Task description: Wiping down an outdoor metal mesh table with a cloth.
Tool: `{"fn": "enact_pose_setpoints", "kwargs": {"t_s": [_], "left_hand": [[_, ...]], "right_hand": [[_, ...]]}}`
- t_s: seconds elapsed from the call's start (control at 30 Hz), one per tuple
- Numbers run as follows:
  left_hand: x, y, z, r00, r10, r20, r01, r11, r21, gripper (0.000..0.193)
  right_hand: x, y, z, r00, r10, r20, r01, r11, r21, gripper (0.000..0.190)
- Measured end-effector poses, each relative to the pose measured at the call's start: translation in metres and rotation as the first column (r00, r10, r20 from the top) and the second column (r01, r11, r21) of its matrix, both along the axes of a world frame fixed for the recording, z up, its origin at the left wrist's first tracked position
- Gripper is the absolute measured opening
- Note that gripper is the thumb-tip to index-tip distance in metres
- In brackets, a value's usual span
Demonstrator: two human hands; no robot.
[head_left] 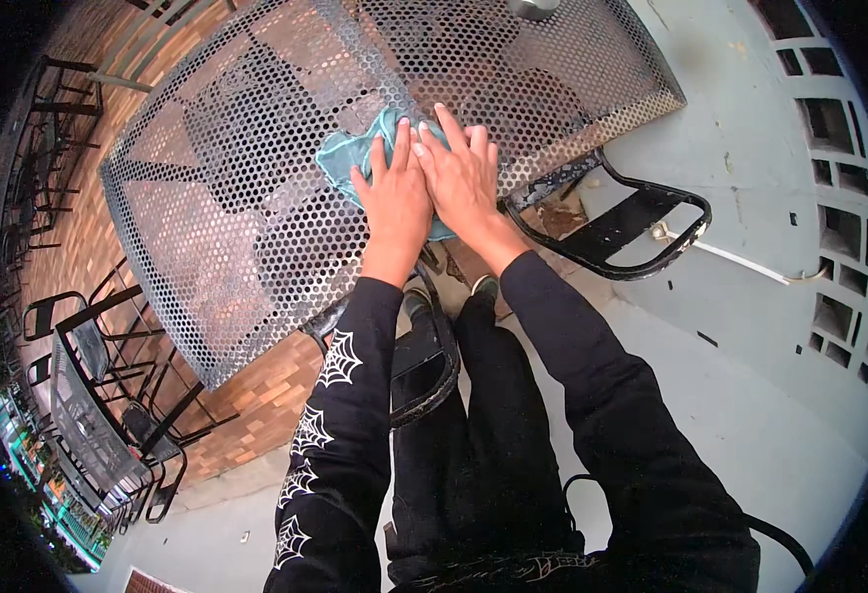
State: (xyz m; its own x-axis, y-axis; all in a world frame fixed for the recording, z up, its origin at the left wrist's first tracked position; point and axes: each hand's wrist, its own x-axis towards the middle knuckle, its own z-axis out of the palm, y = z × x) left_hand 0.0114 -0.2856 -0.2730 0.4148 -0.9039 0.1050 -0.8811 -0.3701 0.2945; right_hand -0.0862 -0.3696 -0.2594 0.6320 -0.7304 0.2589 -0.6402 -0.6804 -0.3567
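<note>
A teal cloth (pixel 339 157) with a pale stitched edge lies bunched on a perforated metal table (pixel 174 222), near its front edge. My left hand (pixel 398 189) rests flat on top of the cloth, fingers spread. Against it on the right, my right hand (pixel 464 181) also lies over the cloth, its thumb side touching the left hand. Neither hand visibly pinches the fabric. Part of the cloth is hidden under both palms, and a bit of it shows below them at the table edge.
Black metal chairs stand against the table, one backrest (pixel 627 222) at right and another (pixel 426 370) before my legs. A metallic object (pixel 534 7) sits at the far edge. A grey wall (pixel 745 185) with a white pipe (pixel 730 256) rises at right. More tables (pixel 93 415) stand left.
</note>
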Motion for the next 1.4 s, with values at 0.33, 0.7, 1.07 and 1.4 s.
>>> {"fn": "enact_pose_setpoints", "kwargs": {"t_s": [0.33, 0.7, 1.07, 1.4], "left_hand": [[-0.001, -0.005, 0.008, 1.0, 0.024, -0.014, -0.022, 0.99, 0.14, 0.058], [-0.006, 0.0, 0.003, 1.0, 0.008, 0.025, -0.01, 0.996, 0.084, 0.06], [-0.007, -0.005, 0.012, 1.0, 0.026, -0.01, -0.024, 0.993, 0.118, 0.063], [-0.015, 0.002, 0.006, 0.999, 0.026, 0.022, -0.027, 0.997, 0.076, 0.063]], "right_hand": [[0.002, -0.001, -0.006, 1.0, -0.014, 0.009, 0.014, 1.0, -0.007, 0.043], [-0.003, -0.005, -0.006, 1.0, -0.006, 0.012, 0.006, 1.0, -0.005, 0.044], [-0.002, -0.012, -0.004, 0.999, 0.035, 0.009, -0.035, 0.999, -0.027, 0.042], [-0.009, -0.004, -0.005, 0.999, 0.025, -0.033, -0.026, 0.999, -0.029, 0.044]]}}
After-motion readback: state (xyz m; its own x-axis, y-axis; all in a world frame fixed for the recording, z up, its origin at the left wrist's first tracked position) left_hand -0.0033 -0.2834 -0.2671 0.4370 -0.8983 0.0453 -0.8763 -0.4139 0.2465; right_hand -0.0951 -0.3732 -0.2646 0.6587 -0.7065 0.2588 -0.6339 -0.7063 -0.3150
